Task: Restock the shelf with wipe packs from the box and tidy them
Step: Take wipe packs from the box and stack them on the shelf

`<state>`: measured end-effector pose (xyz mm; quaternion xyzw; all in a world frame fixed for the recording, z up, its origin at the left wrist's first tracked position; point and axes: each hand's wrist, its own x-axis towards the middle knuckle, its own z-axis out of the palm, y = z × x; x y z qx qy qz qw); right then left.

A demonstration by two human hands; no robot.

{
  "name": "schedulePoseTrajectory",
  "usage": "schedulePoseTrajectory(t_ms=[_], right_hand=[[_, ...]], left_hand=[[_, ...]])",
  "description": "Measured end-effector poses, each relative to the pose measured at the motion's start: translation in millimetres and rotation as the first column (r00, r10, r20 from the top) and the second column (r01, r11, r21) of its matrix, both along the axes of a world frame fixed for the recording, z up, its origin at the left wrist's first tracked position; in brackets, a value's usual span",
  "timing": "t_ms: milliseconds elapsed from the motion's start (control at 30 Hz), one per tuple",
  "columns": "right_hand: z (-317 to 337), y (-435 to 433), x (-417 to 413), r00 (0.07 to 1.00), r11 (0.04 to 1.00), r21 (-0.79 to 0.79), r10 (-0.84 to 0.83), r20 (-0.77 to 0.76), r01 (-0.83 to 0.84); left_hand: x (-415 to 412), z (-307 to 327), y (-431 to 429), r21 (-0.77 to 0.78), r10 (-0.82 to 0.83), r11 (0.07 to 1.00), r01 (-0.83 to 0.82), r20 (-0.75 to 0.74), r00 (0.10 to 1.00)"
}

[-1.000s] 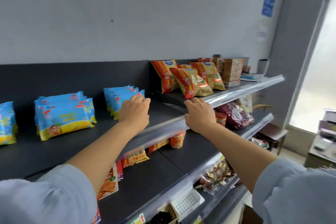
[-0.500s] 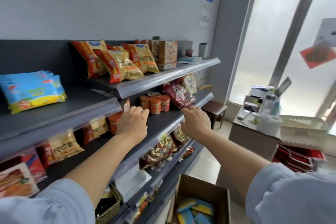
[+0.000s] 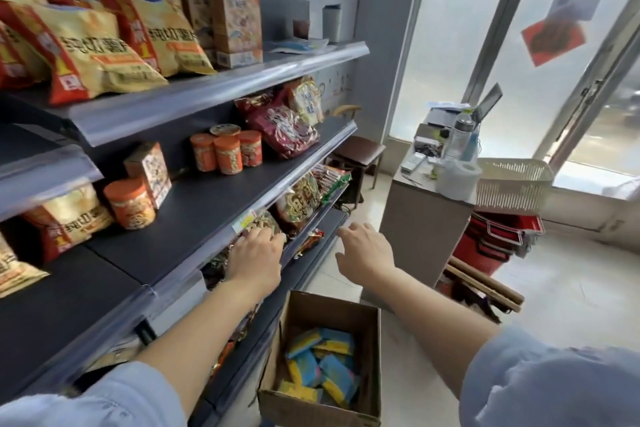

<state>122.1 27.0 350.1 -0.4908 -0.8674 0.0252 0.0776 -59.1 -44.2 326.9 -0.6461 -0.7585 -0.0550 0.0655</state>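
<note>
Head-cam view down a shop aisle. An open cardboard box (image 3: pixel 329 314) sits on the floor w/ blue & yellow wipe packs (image 3: pixel 322 364) lying loose & jumbled in its bottom. Both hands are above the box, well apart from the packs, neither holding anything. L hand (image 3: pixel 256 253) is up & left of the box, fingers loosely bent, in front of a dark shelf (image 3: pixel 207 208) edge by snack bags (image 3: pixel 298 201); can't tell if it touches them. R hand (image 3: pixel 363 250) hangs in the air above the box's far side, fingers relaxed & slightly spread. The hands are apart from each other. Beyond the box, to its right, stands a grey counter (image 3: pixel 415 232).
</note>
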Motion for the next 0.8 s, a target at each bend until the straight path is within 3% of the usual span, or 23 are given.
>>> schedulePoseTrajectory(t_ms=[433,800], right_hand=[[-107.2,63.8,9.0,0.989,0.974,-0.191,-0.102,0.108,0.122],[-234.9,90.0,24.7,0.981,0.905,-0.403,-0.067,0.183,0.137]], left_hand=[[11.4,-117.8,81.1,-0.191,-0.146,0.969,0.156,0.067,0.987],[32.8,-239.0,101.1,-0.389,-0.103,0.908,0.153,0.145,0.984]])
